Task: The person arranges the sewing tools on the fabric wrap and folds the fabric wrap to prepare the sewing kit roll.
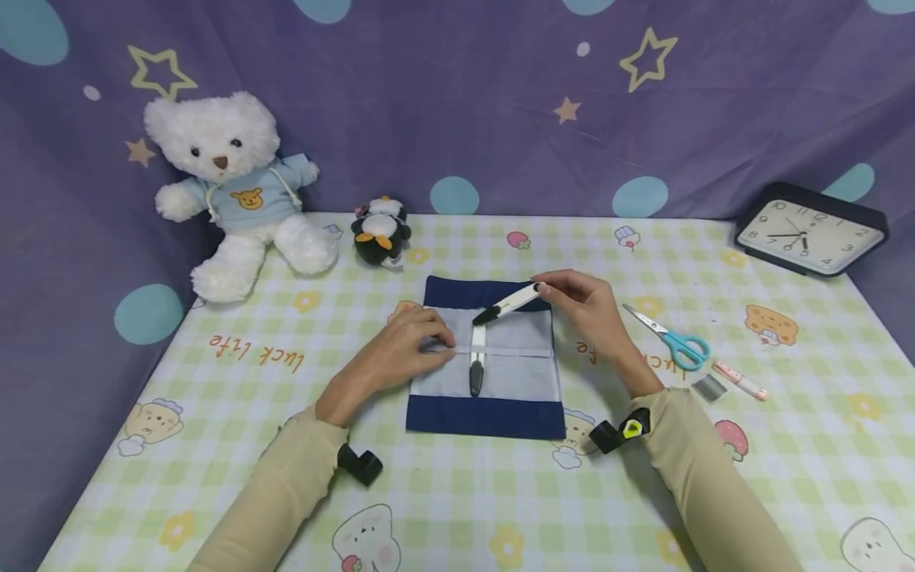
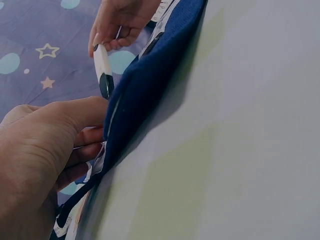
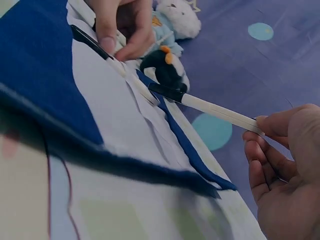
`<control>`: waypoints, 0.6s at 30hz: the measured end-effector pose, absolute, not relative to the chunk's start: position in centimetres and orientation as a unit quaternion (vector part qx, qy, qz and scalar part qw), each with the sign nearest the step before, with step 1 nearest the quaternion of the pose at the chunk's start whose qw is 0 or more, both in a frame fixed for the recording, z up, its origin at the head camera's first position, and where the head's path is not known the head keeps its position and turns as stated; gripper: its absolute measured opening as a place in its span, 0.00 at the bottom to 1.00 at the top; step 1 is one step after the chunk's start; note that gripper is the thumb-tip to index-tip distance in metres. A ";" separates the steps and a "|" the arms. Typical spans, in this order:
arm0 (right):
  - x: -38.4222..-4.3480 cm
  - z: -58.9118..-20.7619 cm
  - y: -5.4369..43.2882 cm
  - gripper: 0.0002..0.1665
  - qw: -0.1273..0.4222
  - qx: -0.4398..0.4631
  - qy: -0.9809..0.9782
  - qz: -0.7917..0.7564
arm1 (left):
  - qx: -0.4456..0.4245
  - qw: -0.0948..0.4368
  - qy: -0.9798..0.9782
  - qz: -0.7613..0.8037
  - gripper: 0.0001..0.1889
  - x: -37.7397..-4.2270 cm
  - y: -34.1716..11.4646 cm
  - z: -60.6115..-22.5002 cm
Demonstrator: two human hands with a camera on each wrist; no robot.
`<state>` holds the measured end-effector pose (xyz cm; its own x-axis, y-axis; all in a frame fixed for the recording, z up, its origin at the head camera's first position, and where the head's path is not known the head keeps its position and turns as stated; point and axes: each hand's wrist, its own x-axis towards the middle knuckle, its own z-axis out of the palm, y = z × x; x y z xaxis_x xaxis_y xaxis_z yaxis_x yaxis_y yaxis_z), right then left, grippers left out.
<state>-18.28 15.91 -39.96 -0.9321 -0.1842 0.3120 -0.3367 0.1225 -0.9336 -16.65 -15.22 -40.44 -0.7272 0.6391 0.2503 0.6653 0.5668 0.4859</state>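
Observation:
A grey fabric roll-up case (image 1: 518,380) with navy end flaps lies spread on the table. One white pen (image 1: 477,361) with a black cap lies on it, passing under a thin elastic band (image 1: 525,353). My left hand (image 1: 400,345) pinches the band just left of that pen. My right hand (image 1: 582,306) holds a second white pen (image 3: 215,110) by its far end between thumb and fingers. That pen slants over the case, its black cap pointing down and left, overlapping the top of the lying pen in the head view.
To the right lie blue-handled scissors (image 1: 685,349), a small grey block (image 1: 709,388) and a pink-and-white stick (image 1: 739,380). A black clock (image 1: 811,230) stands at the back right. A white teddy bear (image 1: 239,199) and a penguin toy (image 1: 381,232) sit at the back left.

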 end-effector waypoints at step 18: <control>-20.3 -38.9 12.6 0.15 0.009 0.167 -0.791 0.588 | -0.370 0.028 -0.883 -0.287 0.02 -16.8 -15.3 -40.6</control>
<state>-20.32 12.56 -38.89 -0.9438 -0.2538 0.2118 -0.2760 0.2522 -0.9275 -16.78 -15.29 -40.62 -0.7248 0.6370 0.2627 0.6696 0.5613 0.4864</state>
